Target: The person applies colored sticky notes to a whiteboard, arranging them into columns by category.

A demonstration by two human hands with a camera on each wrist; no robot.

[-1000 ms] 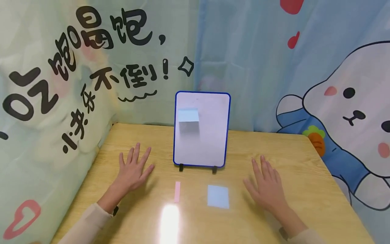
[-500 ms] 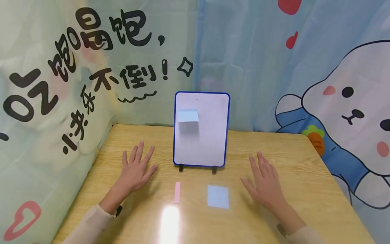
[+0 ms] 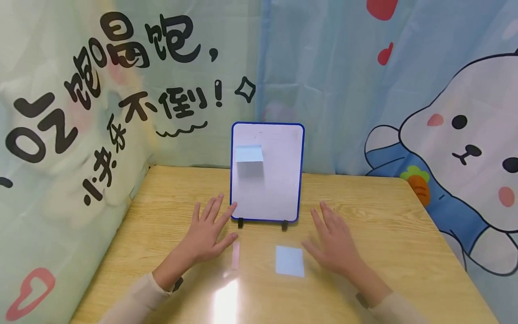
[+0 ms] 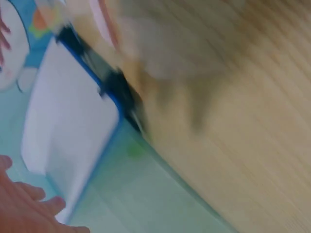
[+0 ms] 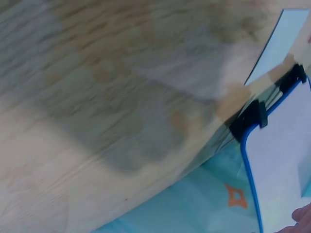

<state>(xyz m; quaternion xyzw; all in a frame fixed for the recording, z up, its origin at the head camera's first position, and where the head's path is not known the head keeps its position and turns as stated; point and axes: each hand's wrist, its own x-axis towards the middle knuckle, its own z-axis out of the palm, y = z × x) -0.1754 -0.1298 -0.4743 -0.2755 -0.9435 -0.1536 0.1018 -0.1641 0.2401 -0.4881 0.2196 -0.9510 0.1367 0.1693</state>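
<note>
Both hands hover over the wooden table with fingers spread, holding nothing. In the head view the left hand (image 3: pixel 204 238) is nearest to a narrow pink paper strip (image 3: pixel 236 258), its thumb just above the strip's far end. The right hand (image 3: pixel 337 247) is beside a light blue square sheet (image 3: pixel 289 261), which lies flat. Behind them stands a small whiteboard (image 3: pixel 275 189) with a blue rim. A light blue sticky note (image 3: pixel 249 154) hangs at its upper left, its lower part lifting away. Fingers of the left hand (image 4: pixel 26 208) show at the left wrist view's corner.
Two black feet (image 3: pixel 240 222) hold up the whiteboard. A printed cloth (image 3: pixel 323 90) with dark lettering and a cartoon animal hangs behind and at the left of the table (image 3: pixel 384 216). Lamp glare (image 3: pixel 225 306) shines on the near tabletop.
The left hand has moved right, toward the pink strip. The right hand has moved left, toward the blue square. The papers and whiteboard have stayed in place.
</note>
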